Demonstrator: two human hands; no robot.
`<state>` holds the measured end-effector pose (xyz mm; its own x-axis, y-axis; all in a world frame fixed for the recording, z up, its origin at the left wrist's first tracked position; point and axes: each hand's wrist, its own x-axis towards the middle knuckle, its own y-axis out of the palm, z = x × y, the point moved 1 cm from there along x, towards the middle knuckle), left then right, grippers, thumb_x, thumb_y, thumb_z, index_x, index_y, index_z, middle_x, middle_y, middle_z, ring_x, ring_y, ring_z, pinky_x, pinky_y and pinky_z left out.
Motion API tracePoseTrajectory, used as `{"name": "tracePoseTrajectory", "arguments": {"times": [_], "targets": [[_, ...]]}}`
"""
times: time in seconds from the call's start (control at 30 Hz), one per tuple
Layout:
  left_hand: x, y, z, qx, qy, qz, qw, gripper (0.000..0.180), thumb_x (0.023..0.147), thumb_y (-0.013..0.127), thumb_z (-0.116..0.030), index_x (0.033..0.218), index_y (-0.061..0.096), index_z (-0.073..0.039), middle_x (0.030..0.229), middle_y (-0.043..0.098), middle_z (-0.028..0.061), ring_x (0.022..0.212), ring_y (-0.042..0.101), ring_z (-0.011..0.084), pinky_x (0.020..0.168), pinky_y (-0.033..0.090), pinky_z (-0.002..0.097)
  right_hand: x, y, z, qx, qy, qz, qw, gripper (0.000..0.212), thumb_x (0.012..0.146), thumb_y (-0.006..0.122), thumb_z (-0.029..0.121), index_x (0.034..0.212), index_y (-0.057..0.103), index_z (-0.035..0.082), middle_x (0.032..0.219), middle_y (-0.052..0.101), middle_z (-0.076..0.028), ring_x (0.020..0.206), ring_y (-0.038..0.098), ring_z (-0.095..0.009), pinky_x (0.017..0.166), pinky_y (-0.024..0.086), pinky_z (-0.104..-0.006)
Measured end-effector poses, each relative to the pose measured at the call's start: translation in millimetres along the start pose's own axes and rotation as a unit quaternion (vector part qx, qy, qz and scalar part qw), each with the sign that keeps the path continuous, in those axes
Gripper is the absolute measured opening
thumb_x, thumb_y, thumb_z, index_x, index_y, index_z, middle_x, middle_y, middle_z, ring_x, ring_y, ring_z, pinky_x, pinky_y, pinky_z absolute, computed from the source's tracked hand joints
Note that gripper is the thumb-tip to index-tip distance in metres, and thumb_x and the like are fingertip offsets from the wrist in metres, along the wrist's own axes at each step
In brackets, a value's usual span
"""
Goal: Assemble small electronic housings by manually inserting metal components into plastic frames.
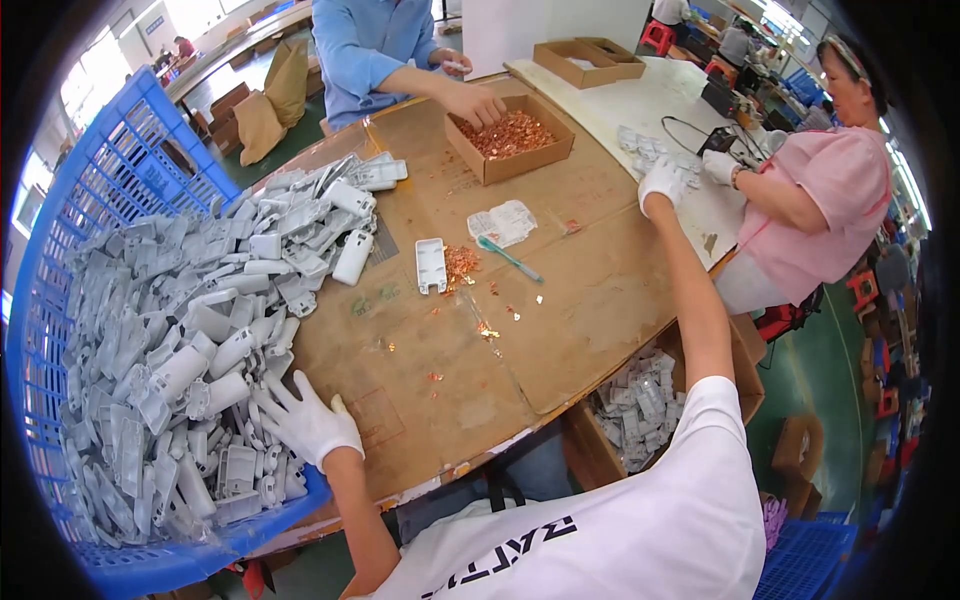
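Observation:
My left hand [318, 425], in a white glove, lies at the right edge of a big heap of pale grey plastic casings [180, 375]. Its fingers are spread against the casings, and I see none gripped. Stretched far out to the right, my gloved right hand [662, 187] reaches a small group of pale plastic parts [640, 145] on the white tabletop. Its fingertips blend with those parts, so whether it grips one is unclear. On the cardboard-covered table, one open casing [431, 266] lies beside a small pile of copper-coloured pieces [460, 265].
A blue crate [40, 400] holds the heap. A teal pen-like tool [510, 260] lies by a crumpled paper [503, 223]. Across the table, a co-worker's hand [475, 103] dips into a carton [520, 165] of copper pieces. Another person [820, 200] works at right. Below the edge sits a parts box [580, 445].

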<state>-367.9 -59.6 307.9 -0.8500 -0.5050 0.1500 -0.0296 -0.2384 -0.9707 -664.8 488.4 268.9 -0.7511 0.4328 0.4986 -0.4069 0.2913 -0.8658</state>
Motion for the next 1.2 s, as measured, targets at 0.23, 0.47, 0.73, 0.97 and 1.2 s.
{"name": "tracePoseTrajectory", "arguments": {"times": [0.23, 0.47, 0.73, 0.97, 1.2], "targets": [[6, 14, 9, -0.080, 0.014, -0.100, 0.992, 0.052, 0.071, 0.078, -0.016, 0.118, 0.058, -0.008, 0.127, 0.050, 0.0167, 0.118, 0.047, 0.0358, 0.101, 0.039, 0.0438, -159, -113, 138, 0.355, -0.526, 0.071, 0.770, 0.036, 0.077, 0.058, 0.002, 0.111, 0.061, 0.011, 0.116, 0.060, -0.012, 0.109, 0.056, -0.032, 0.096, 0.045, -0.0416], [-9, 27, 2, -0.238, 0.046, -0.092, 0.966, 0.045, 0.075, 0.073, -0.011, 0.116, 0.058, -0.005, 0.128, 0.050, 0.0182, 0.115, 0.051, 0.0354, 0.095, 0.044, 0.0432, -206, -106, 153, 0.306, -0.663, -0.009, 0.683, 0.024, 0.073, 0.062, 0.005, 0.097, 0.059, 0.008, 0.097, 0.055, -0.005, 0.094, 0.058, -0.022, 0.083, 0.051, -0.0339], [-32, 57, -27, -0.239, 0.164, -0.068, 0.955, 0.037, 0.079, 0.065, -0.009, 0.114, 0.055, -0.006, 0.126, 0.051, 0.0169, 0.116, 0.050, 0.0350, 0.093, 0.043, 0.0434, -209, -102, 154, 0.263, -0.592, 0.069, 0.758, 0.013, 0.078, 0.060, 0.007, 0.090, 0.062, 0.010, 0.098, 0.060, -0.007, 0.096, 0.061, -0.023, 0.080, 0.052, -0.0346], [-37, 72, -20, -0.350, 0.239, -0.063, 0.903, 0.036, 0.080, 0.065, -0.009, 0.115, 0.058, -0.008, 0.133, 0.047, 0.0166, 0.125, 0.044, 0.0361, 0.104, 0.038, 0.0444, -203, -125, 161, 0.156, -0.525, 0.146, 0.824, 0.014, 0.082, 0.062, 0.013, 0.091, 0.072, 0.016, 0.098, 0.067, -0.008, 0.098, 0.060, -0.027, 0.087, 0.050, -0.0367], [-34, 16, 6, -0.221, 0.040, -0.076, 0.971, 0.056, 0.080, 0.069, -0.024, 0.130, 0.049, -0.009, 0.143, 0.034, 0.0211, 0.134, 0.030, 0.0418, 0.111, 0.026, 0.0483, -200, -125, 161, 0.130, -0.471, 0.218, 0.845, 0.015, 0.083, 0.063, 0.015, 0.095, 0.073, 0.012, 0.103, 0.068, -0.010, 0.103, 0.059, -0.029, 0.089, 0.049, -0.0389]]}}
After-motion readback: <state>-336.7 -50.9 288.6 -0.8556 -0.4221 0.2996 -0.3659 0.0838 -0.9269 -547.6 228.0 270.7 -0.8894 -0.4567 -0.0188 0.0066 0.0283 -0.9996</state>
